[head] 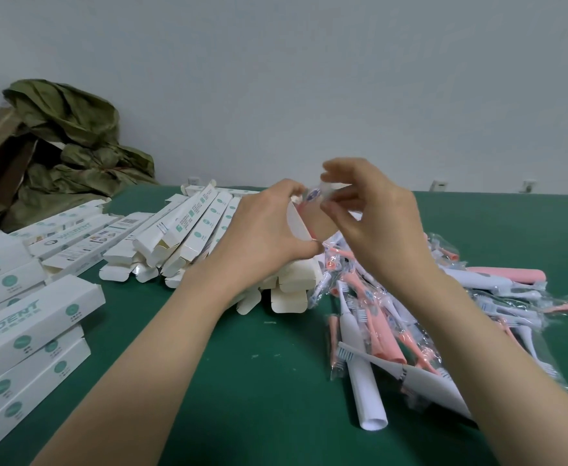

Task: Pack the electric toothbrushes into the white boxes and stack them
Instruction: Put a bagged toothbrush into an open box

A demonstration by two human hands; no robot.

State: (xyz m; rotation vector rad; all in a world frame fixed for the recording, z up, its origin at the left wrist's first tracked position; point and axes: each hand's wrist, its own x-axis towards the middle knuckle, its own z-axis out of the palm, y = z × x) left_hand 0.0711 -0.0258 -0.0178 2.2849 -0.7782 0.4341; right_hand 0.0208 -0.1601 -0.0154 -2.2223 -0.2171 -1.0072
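L hand grips box; R hand pinches wrapper.

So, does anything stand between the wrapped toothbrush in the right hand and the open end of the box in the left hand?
Nothing visible does. The right hand pinches the wrapped toothbrush directly at the open top of the white box, which the left hand holds tilted above the table.

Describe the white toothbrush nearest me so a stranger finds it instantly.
On the green table, find the heap of toothbrushes at the right. At its near edge lies one white toothbrush, its flat round end jutting toward the camera beyond all the others.
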